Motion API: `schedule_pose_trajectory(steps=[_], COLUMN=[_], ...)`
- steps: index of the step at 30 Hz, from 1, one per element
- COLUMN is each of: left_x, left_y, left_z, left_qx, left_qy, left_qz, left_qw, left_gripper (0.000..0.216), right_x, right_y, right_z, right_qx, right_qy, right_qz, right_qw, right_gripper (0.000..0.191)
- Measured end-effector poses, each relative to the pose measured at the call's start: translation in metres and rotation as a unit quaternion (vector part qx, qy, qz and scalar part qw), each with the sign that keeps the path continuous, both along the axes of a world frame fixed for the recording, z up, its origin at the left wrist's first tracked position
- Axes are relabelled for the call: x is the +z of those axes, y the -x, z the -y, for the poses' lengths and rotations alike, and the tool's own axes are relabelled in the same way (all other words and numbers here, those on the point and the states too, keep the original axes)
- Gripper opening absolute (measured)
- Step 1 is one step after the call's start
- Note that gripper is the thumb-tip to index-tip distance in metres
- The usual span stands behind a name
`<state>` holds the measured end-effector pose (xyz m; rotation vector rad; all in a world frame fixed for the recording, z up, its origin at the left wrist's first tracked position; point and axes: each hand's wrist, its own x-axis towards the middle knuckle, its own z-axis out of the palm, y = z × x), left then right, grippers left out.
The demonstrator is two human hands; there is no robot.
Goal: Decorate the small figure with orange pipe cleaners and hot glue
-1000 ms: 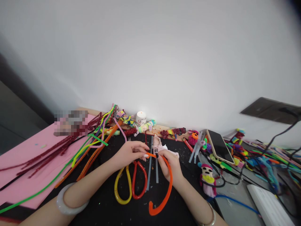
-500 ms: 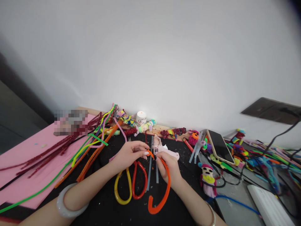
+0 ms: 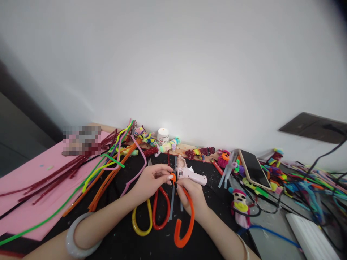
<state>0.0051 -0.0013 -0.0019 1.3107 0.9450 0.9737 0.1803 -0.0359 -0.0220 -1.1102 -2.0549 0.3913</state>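
My left hand [image 3: 151,178] and my right hand [image 3: 192,193] meet over a black mat [image 3: 127,238], both pinching the upper end of a thick orange pipe cleaner [image 3: 187,225]. It curves down from my fingers into a hook. A yellow loop [image 3: 141,224] and a red loop [image 3: 161,211] lie on the mat just below my left hand. A pale pink glue gun [image 3: 191,174] rests right behind my fingers. Grey glue sticks [image 3: 172,202] lie between the loops and the orange piece.
A pink sheet [image 3: 29,187] with long red, green and orange pipe cleaners [image 3: 89,169] lies left. Small pipe-cleaner figures [image 3: 240,207] line the wall and the right side. A phone [image 3: 253,168], cables and a white keyboard [image 3: 311,238] crowd the right.
Both hands have shifted slightly left and toward me with the orange pipe cleaner. Its hooked lower end has swung left and closed in. The glue gun shows more behind my fingers.
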Motion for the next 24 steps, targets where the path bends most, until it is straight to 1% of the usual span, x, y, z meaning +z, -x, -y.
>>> schedule_pose_trajectory(steps=[10, 18, 24], left_x=[-0.0039, -0.0029, -0.0023], left_y=[-0.0021, -0.0022, -0.0009], left_z=[0.0024, 0.0028, 0.0012], left_qx=[0.007, 0.011, -0.008], left_qy=[-0.005, -0.012, 0.0], left_qz=[0.006, -0.002, 0.011], left_qw=[1.0, 1.0, 1.0], left_gripper=[0.017, 0.017, 0.02], right_x=[0.0014, -0.0014, 0.0066], right_y=[0.0, 0.0001, 0.0001], right_z=[0.002, 0.0014, 0.0008], right_qx=[0.015, 0.002, -0.023], right_qy=[0.019, 0.0, -0.01], right_qz=[0.016, 0.007, -0.022], right_qw=[1.0, 1.0, 0.999], right_gripper=[0.014, 0.011, 0.016])
